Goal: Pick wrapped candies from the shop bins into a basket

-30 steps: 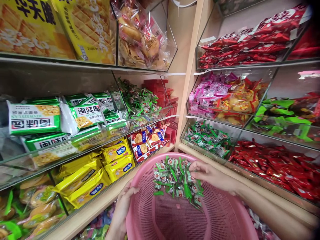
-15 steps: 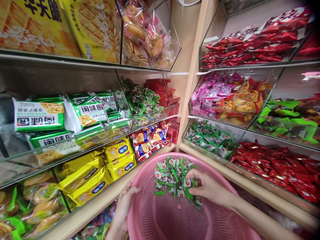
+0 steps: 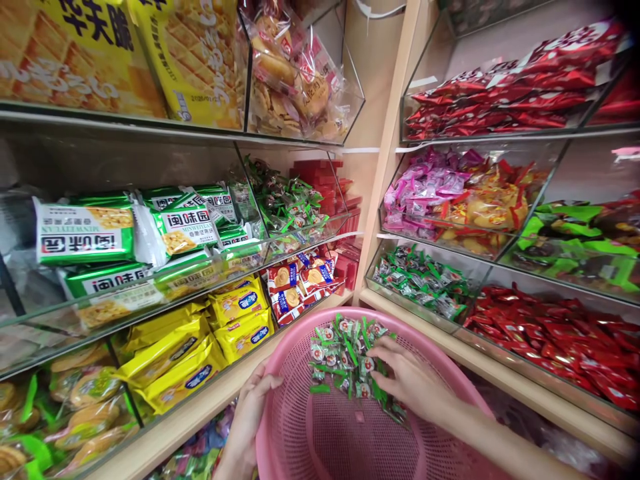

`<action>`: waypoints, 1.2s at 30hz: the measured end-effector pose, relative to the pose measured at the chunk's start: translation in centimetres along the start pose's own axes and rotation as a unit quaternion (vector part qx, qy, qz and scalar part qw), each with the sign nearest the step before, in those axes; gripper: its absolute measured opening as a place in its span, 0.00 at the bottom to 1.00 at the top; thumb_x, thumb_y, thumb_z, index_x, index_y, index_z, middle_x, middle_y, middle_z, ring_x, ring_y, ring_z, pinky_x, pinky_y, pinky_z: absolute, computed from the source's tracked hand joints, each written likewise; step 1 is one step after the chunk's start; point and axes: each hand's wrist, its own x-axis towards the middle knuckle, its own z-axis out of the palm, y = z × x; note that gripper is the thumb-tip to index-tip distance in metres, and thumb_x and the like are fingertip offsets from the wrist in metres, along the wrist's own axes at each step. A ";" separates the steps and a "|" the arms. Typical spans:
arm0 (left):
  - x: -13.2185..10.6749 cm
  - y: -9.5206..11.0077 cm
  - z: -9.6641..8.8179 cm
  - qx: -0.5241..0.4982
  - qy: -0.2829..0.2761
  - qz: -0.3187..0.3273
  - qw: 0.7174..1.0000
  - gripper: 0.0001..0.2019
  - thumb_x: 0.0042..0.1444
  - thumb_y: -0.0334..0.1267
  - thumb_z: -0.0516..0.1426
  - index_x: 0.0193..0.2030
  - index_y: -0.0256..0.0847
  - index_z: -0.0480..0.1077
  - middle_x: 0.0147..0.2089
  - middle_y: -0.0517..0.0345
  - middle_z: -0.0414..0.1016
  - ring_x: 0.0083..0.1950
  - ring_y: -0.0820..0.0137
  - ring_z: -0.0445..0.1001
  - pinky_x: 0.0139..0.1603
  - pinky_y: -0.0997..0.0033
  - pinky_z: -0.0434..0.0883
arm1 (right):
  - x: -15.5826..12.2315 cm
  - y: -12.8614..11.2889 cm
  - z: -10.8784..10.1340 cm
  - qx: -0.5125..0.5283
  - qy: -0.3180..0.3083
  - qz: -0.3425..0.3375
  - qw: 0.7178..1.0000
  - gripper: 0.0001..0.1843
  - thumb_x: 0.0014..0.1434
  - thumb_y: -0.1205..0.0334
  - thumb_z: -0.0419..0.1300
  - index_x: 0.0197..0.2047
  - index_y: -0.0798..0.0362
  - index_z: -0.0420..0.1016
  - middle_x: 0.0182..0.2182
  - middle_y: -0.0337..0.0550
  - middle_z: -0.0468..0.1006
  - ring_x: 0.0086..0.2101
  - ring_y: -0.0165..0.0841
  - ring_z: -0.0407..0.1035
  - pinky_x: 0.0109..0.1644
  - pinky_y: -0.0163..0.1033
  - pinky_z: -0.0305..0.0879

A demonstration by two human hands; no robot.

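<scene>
A pink plastic basket (image 3: 300, 440) with mesh sides is in front of me, its left rim gripped by my left hand (image 3: 253, 407). Small wrapped candies (image 3: 343, 353) in clear and green wrappers lie heaped at its far side. Over the right part of this heap is my right hand (image 3: 407, 377), thumb and fingers apart, fingertips touching the candies. The underside of the right hand and whatever lies beneath its palm are hidden.
Beyond the basket, a bin of similar green-wrapped candies (image 3: 425, 280) sits beside red-wrapped sweets (image 3: 555, 340). Yellow packets (image 3: 180, 360) and green-white packets (image 3: 85, 230) fill clear bins on the left. A wooden shelf edge (image 3: 165, 427) runs close to the left hand.
My right hand has shifted slightly on the candy heap, its fingers spreading and its back turning more upward. My left hand stays on the rim. The view has shifted slightly.
</scene>
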 end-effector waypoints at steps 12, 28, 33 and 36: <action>0.3 -0.2 -0.2 0.001 0.002 0.024 1.000 0.24 0.34 0.31 0.57 0.43 0.39 0.71 0.36 0.55 0.77 0.42 0.61 0.73 0.47 0.66 0.66 | 1.3 -1.7 -1.9 -0.100 0.052 -0.015 0.994 0.13 0.56 0.52 0.51 0.43 0.47 0.66 0.39 0.46 0.73 0.35 0.42 0.70 0.32 0.42 0.64; 1.5 -1.1 -1.0 -0.012 -0.016 0.053 0.998 0.23 0.34 0.30 0.54 0.42 0.38 0.71 0.35 0.55 0.76 0.45 0.61 0.71 0.50 0.65 0.62 | 21.2 -16.5 -14.2 -0.042 0.088 -0.106 0.990 0.20 0.41 0.57 0.64 0.40 0.53 0.73 0.38 0.42 0.75 0.38 0.34 0.67 0.40 0.35 0.61; 1.4 -1.0 -0.9 -0.009 -0.006 0.046 0.999 0.23 0.33 0.31 0.55 0.42 0.38 0.71 0.34 0.56 0.76 0.42 0.62 0.72 0.46 0.67 0.64 | 22.1 -17.0 -13.3 -0.048 0.106 -0.072 0.991 0.19 0.41 0.61 0.63 0.40 0.53 0.73 0.35 0.41 0.76 0.37 0.35 0.68 0.37 0.36 0.61; 1.1 -0.5 -0.9 0.005 -0.011 0.037 0.999 0.23 0.32 0.31 0.55 0.41 0.37 0.72 0.33 0.56 0.76 0.41 0.62 0.73 0.45 0.67 0.64 | 21.6 -16.7 -13.5 -0.056 0.140 -0.072 0.986 0.20 0.43 0.61 0.60 0.42 0.50 0.72 0.38 0.41 0.76 0.40 0.37 0.67 0.40 0.39 0.60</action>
